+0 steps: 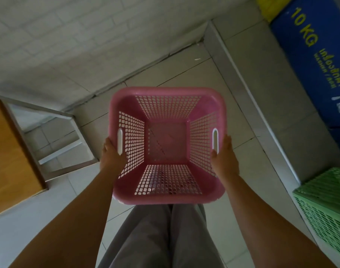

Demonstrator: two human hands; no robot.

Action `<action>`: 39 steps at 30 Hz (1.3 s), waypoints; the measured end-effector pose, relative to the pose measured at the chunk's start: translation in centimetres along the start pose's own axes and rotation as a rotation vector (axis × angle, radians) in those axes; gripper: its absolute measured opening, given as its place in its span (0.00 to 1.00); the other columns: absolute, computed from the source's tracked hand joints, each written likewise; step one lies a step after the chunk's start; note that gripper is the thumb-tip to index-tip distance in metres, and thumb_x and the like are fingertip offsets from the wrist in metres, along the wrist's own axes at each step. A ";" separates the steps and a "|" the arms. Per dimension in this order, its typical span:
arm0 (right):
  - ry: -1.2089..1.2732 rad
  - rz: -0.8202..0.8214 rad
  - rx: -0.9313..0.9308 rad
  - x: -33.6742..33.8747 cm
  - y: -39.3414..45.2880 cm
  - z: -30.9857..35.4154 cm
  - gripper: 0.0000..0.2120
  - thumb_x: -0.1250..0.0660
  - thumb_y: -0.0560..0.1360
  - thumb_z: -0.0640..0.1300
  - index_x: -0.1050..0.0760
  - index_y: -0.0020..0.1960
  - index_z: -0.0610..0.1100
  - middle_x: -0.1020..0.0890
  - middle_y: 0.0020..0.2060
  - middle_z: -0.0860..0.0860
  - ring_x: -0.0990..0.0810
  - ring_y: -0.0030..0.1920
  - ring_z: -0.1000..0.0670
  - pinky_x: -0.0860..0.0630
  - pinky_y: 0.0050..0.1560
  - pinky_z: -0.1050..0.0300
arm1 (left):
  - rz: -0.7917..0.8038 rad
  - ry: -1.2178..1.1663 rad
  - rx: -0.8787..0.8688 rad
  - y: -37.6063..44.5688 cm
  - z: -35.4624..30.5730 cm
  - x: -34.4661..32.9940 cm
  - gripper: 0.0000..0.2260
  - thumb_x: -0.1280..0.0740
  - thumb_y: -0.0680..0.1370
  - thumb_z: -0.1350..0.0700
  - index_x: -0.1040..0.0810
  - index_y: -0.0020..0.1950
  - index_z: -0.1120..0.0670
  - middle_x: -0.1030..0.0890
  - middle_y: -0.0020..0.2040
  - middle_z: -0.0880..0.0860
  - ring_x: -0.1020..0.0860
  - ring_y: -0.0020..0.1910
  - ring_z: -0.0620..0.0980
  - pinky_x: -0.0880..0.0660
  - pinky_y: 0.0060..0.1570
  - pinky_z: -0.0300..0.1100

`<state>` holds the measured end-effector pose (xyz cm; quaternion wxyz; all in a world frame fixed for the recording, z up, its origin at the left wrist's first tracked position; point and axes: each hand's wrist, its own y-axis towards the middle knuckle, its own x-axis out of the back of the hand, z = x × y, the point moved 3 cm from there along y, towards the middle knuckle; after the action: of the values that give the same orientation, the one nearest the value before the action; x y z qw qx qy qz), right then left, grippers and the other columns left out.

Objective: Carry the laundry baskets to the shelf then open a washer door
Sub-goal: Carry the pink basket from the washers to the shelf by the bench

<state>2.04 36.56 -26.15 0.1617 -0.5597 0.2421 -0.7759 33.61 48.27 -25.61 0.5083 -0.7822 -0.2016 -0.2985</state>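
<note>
I hold an empty pink laundry basket in front of my waist, above the tiled floor. Its walls are perforated and each side has a white handle slot. My left hand grips the left rim by the handle slot. On the opposite rim, my right hand grips by the other slot. A green laundry basket stands at the lower right, partly cut off by the frame edge. No washer door shows in this view.
A wooden-topped table with a grey metal frame stands at the left. A blue panel marked "10 KG" rises on the right above a tiled ledge. A white brick wall lies ahead. My grey trousers show below.
</note>
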 end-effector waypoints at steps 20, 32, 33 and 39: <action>-0.127 -0.036 0.023 6.6 -18.0 -13.7 0.29 0.50 0.82 0.54 0.52 0.79 0.45 0.46 0.78 0.44 0.46 0.77 0.44 0.46 0.75 0.43 | 0.044 0.443 -0.563 -20.9 -6.7 -3.9 0.21 0.46 0.82 0.51 0.33 0.69 0.63 0.27 0.66 0.64 0.28 0.63 0.65 0.31 0.63 0.57; 0.075 -0.216 -0.303 12.5 -33.5 -40.6 0.28 0.48 0.81 0.54 0.48 0.78 0.44 0.43 0.77 0.44 0.43 0.76 0.44 0.42 0.74 0.44 | 0.200 0.641 -0.816 -42.3 -8.6 -21.0 0.21 0.46 0.81 0.50 0.34 0.71 0.60 0.31 0.70 0.62 0.32 0.68 0.62 0.35 0.68 0.55; 0.090 -0.233 -0.333 12.8 -34.3 -42.4 0.28 0.48 0.81 0.54 0.47 0.78 0.44 0.43 0.77 0.44 0.42 0.76 0.44 0.42 0.74 0.44 | 0.213 0.640 -0.839 -43.9 -9.3 -22.5 0.22 0.46 0.82 0.49 0.35 0.72 0.59 0.32 0.71 0.61 0.33 0.69 0.62 0.36 0.69 0.55; 0.225 -0.312 -0.476 14.7 -36.2 -50.1 0.28 0.46 0.81 0.53 0.45 0.77 0.42 0.41 0.77 0.43 0.41 0.76 0.43 0.41 0.74 0.44 | 0.231 0.640 -1.026 -51.3 -14.3 -30.2 0.24 0.44 0.82 0.48 0.37 0.74 0.59 0.32 0.72 0.62 0.32 0.69 0.61 0.35 0.67 0.53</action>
<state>-49.35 68.70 -7.22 -0.1227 -0.5227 0.3447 -0.7700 -24.19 55.43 -6.93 0.1314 -0.8154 0.2162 -0.5206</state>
